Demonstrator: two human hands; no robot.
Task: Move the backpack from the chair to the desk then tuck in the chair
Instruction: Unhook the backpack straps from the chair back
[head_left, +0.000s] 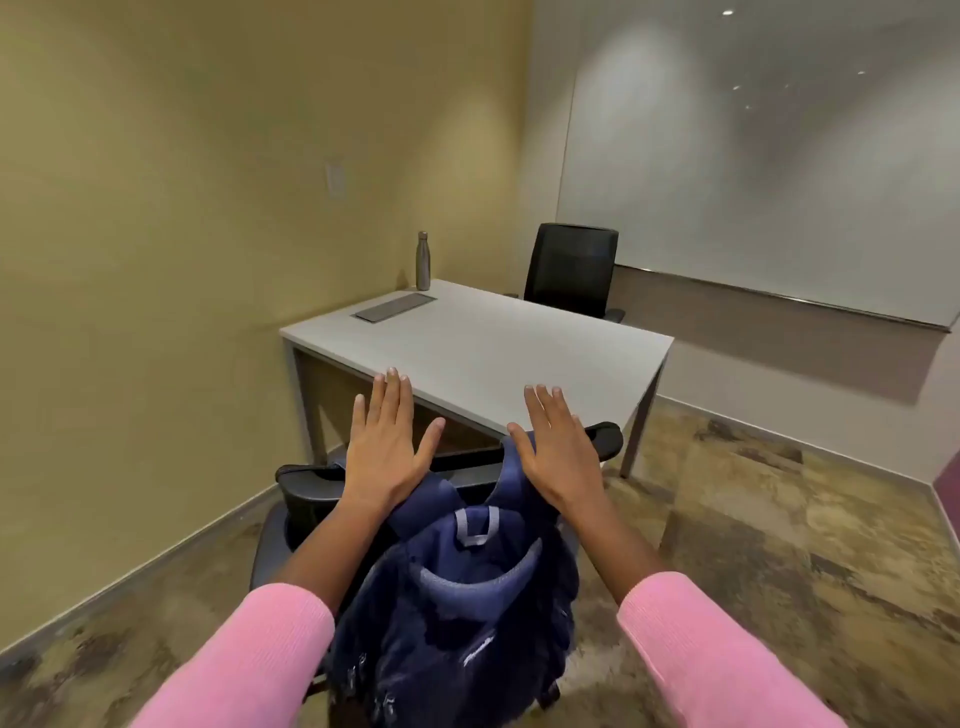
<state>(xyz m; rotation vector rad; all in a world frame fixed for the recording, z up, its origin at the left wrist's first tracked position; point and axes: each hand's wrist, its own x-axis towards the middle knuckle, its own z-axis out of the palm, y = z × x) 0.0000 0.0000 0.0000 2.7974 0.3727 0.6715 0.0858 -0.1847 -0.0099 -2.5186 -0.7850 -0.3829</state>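
The blue backpack (457, 597) sits on the chair (306, 493), hiding its seat, short of the table (493, 338). Left hand (384, 441) and right hand (558, 447) hover flat, fingers spread, seemingly holding nothing.

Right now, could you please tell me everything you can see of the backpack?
The backpack is dark navy, of soft crumpled fabric, with a paler grey-blue grab loop and collar at its top and a small white logo on its right side. It sits upright on the black chair, straps draped over the chair back. Both open hands, left and right, hover over the straps; contact is unclear.
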